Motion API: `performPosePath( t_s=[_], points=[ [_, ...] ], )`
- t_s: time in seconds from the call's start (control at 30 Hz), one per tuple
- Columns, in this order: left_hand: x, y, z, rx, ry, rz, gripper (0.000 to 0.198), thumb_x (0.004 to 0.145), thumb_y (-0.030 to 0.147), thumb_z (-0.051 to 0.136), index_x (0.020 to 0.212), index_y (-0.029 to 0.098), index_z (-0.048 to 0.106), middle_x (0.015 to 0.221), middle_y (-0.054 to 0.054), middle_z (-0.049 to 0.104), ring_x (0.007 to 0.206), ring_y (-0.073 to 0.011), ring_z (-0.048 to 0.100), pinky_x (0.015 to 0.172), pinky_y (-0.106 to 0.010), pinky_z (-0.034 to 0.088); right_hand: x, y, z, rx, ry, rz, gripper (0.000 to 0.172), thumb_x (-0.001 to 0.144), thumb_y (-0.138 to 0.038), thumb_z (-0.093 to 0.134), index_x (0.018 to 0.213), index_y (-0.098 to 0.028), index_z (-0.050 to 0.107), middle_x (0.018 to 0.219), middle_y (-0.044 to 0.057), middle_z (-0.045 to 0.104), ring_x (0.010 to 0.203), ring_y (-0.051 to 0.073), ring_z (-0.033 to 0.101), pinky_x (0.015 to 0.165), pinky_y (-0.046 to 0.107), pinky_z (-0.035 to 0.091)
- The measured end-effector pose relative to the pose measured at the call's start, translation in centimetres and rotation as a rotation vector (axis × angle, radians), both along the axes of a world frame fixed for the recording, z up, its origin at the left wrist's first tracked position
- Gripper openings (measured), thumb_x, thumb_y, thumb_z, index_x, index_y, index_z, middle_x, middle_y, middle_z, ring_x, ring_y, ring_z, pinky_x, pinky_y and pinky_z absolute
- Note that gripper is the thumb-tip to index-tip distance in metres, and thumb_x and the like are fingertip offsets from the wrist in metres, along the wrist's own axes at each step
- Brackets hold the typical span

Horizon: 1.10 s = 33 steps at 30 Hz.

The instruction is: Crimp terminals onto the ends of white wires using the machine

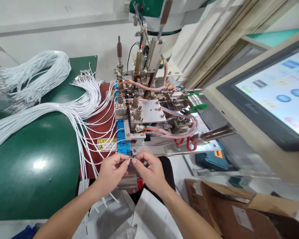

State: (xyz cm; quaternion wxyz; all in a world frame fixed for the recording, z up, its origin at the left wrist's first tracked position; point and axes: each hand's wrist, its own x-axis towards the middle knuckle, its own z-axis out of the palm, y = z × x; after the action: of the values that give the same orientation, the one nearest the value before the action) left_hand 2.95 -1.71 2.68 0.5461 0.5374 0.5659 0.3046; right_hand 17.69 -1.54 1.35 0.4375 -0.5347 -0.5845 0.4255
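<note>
Thumb-and-forefinger pinches of left hand (112, 171) and right hand (151, 172) grip one white wire (131, 160) just below the blue fixture (121, 141), six o'clock of the machine (144, 113); seating it appears to demand fine alignment.

White wires (84, 109) left of the fingertips (126, 160); blue terminal blocks (121, 137) just above them. Dark red mat (92, 162); yellow warning label (106, 144).

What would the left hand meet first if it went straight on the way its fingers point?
The right hand. The left hand points rightward, and its fingers meet the right hand's at a small part pinched between them. The blue block sits just beyond, though depth is unclear.
</note>
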Motion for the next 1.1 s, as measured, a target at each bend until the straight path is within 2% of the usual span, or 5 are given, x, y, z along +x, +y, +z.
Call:
performPosePath(
  t_s=[0.27,0.6,0.73,0.9,1.1],
  points=[
    [0.3,-0.2,-0.9,-0.018,-0.047,0.078,0.021,0.078,0.025,0.053,0.093,0.013,0.061,0.066,-0.001,0.063,0.052,-0.0086,0.057,0.053,-0.020,0.048,-0.5,-0.7,-1.3,-0.010,0.063,-0.076,0.008,0.073,-0.018,0.055,0.065,-0.017,0.056,0.065,0.000,0.055,0.059,0.012,0.048,0.055,0.024,0.039],
    [0.2,-0.1,-0.7,0.017,0.073,-0.023,0.028,0.081,0.028,0.048,0.099,0.014,0.064,0.074,-0.003,0.066,0.052,-0.0098,0.057,0.054,-0.021,0.047,-0.3,-0.3,-1.3,0.058,-0.059,-0.059,0.013,0.076,-0.019,0.053,0.063,-0.018,0.057,0.066,0.002,0.057,0.063,0.014,0.054,0.059,0.026,0.042],
    [-0.9,0.6,-0.5,0.081,0.254,-0.119,0.029,0.080,0.029,0.049,0.106,0.019,0.059,0.074,-0.001,0.067,0.056,-0.0120,0.058,0.055,-0.023,0.045,-0.1,0.0,-2.2,0.100,-0.171,-0.065,0.013,0.078,-0.022,0.049,0.066,-0.020,0.055,0.068,0.003,0.057,0.065,0.015,0.053,0.062,0.027,0.041],
    [-2.3,2.1,-0.1,0.352,0.604,-0.284,0.017,0.082,0.020,0.045,0.087,0.020,0.061,0.084,-0.003,0.062,0.079,-0.0167,0.058,0.073,-0.029,0.044,-0.3,0.6,-3.7,-0.084,-0.164,-0.084,0.018,0.081,-0.028,0.044,0.068,-0.019,0.053,0.065,0.001,0.055,0.060,0.014,0.051,0.058,0.026,0.040],
    [-2.2,2.8,-0.9,0.400,0.663,-0.326,0.017,0.084,0.015,0.043,0.085,0.017,0.060,0.084,-0.004,0.061,0.082,-0.0176,0.057,0.075,-0.031,0.044,-0.2,0.8,-4.5,-0.169,-0.180,-0.084,0.019,0.080,-0.032,0.045,0.068,-0.019,0.052,0.064,0.001,0.054,0.061,0.015,0.050,0.060,0.026,0.040]
  ],
)
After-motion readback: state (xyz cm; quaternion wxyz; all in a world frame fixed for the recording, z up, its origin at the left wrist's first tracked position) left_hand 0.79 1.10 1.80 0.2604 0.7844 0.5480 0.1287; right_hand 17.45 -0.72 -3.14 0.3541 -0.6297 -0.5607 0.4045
